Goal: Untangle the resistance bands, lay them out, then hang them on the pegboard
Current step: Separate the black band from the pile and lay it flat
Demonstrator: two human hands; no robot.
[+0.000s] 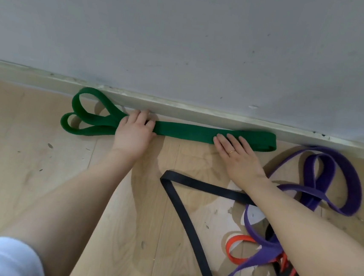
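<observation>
A wide green band (183,133) lies flat on the wooden floor along the skirting board, its left end curled into two loops. My left hand (133,133) curls over it just right of those loops. My right hand (237,156) presses flat, fingers spread, on its right part. A purple band (332,181) loops on the floor at the right. A black band (182,213) runs under my right forearm and stays tangled with the purple band and an orange band (239,250) at the lower right. No pegboard is in view.
A grey wall (186,38) rises behind the pale skirting board (201,110). The light wooden floor (41,157) carries small chips and scuffs. A white sleeve (3,256) shows at the lower left corner.
</observation>
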